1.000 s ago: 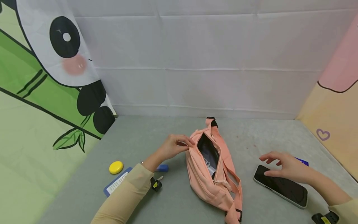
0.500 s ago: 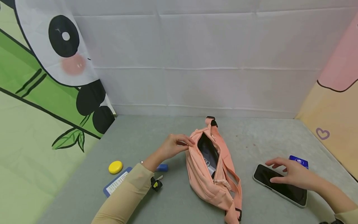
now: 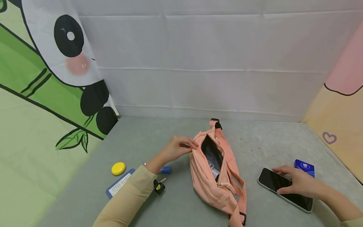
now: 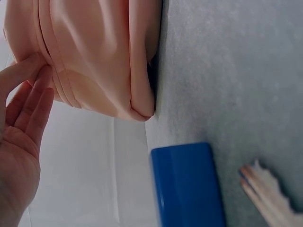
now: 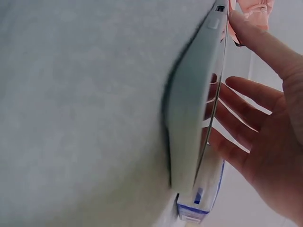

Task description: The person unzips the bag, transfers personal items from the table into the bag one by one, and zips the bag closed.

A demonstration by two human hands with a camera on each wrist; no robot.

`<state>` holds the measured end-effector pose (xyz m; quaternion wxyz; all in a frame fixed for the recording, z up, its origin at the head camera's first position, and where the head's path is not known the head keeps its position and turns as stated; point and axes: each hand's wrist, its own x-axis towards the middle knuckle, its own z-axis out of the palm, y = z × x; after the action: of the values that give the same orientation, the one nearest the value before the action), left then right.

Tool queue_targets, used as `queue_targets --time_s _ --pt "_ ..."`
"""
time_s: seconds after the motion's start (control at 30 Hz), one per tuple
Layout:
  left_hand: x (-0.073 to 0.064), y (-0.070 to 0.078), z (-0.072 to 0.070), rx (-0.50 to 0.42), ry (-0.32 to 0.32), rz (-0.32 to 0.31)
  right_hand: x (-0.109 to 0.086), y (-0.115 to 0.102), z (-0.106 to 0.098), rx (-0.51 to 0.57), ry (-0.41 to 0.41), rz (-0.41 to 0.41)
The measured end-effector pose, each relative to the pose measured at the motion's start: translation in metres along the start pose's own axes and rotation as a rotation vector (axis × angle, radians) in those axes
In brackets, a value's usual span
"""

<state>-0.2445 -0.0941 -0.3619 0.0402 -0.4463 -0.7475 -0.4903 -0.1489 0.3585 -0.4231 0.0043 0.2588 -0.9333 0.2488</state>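
Observation:
A salmon-pink waist bag point(image 3: 205, 186) lies on the grey table, its zip undone and the dark inside showing something pale and shiny. My left hand point(image 3: 176, 148) pinches the bag's left edge between thumb and fingers, as the left wrist view of the bag point(image 4: 90, 52) also shows. To the right, a smartphone point(image 3: 273, 180) rests screen up. Over it hovers my right hand point(image 3: 302, 183), fingers spread and slightly bent, thumb at the near long edge. In the right wrist view the fingers point(image 5: 244, 106) stand just off the phone's screen side point(image 5: 187, 127).
A blue packet point(image 3: 305, 167) lies behind the right hand. Left of the bag are a yellow round object point(image 3: 118, 168), a blue-edged card point(image 3: 120, 185) partly under the left sleeve, and a small blue object point(image 3: 165, 170). A white cloth backdrop point(image 3: 210, 63) rises behind the table.
My right hand has shifted right and down over the phone, its thumb now at the near edge, and the blue packet shows more. The left hand stays on the bag.

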Motion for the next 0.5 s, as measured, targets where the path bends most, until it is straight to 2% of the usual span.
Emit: queue_targets --time_s 0.13,0.27,0.47,0.5 --pt "0.0 -0.015 0.002 -0.007 0.003 -0.01 0.002 -0.002 0.0 -0.024 -0.005 0.022" --pt "-0.001 -0.029 0.004 -0.011 0.006 -0.029 0.003 -0.006 -0.002 -0.01 -0.066 0.101" --pt "-0.001 -0.03 0.002 -0.007 0.002 -0.04 0.004 -0.007 -0.002 -0.002 -0.099 0.157" --pt "-0.001 -0.025 0.002 -0.007 0.0 -0.042 0.004 -0.007 -0.002 -0.004 -0.094 0.153"
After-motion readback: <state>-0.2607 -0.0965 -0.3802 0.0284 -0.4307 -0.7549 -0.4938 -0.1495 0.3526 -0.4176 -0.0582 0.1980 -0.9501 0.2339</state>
